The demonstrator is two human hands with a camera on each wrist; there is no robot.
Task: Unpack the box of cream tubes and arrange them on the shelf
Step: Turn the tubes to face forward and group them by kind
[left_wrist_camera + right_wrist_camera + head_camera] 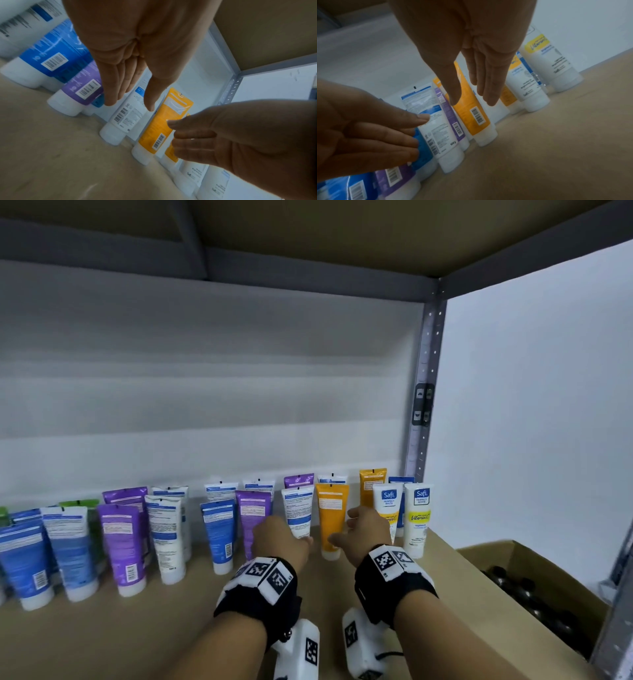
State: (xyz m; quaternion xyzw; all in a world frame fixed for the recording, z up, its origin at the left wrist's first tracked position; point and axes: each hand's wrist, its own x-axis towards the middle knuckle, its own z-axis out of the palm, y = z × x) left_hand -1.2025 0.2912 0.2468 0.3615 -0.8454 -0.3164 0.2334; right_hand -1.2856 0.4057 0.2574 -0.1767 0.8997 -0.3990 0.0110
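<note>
Several cream tubes stand cap-down in rows on the brown shelf board. My left hand reaches in with straight fingers just in front of a white tube, and my right hand does the same to the right of an orange tube. Both hands are open and hold nothing. In the left wrist view the left hand hovers over the white tube, with the orange tube beside it. In the right wrist view the right hand is over the orange tube; the left hand sits beside the white tube.
An open cardboard box with dark rounded things inside stands at the shelf's right end. Blue, purple and green tubes fill the left side. Two white Safi tubes stand near the grey upright post. Another shelf board is overhead.
</note>
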